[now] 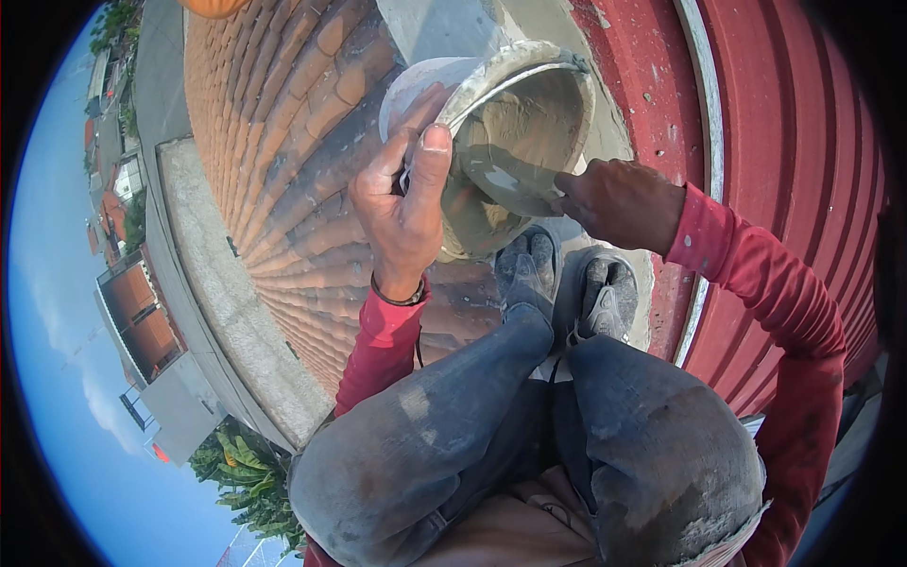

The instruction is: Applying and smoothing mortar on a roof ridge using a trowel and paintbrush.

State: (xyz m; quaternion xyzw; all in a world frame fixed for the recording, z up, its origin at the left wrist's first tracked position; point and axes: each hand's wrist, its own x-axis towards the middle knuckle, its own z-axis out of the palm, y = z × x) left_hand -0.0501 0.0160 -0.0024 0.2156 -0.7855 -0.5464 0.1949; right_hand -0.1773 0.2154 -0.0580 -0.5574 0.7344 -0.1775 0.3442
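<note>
My left hand is closed on the near left side of a cement-smeared white bucket, thumb up along its wall. The bucket leans, its mouth turned toward me, and wet grey cement coats the inside. My right hand grips the edge or handle of a rounded, cement-coated tool that reaches into the bucket's mouth. Its exact kind is hard to make out under the cement. Below the bucket are my two worn dark shoes, with my knees bent up in front of me.
Orange-brown roof tiles slope away at the left. Red corrugated metal roofing rises on the right, edged by a pale strip. Smoothed grey mortar lies beyond the bucket. A concrete ledge borders the tiles, with houses and trees farther off.
</note>
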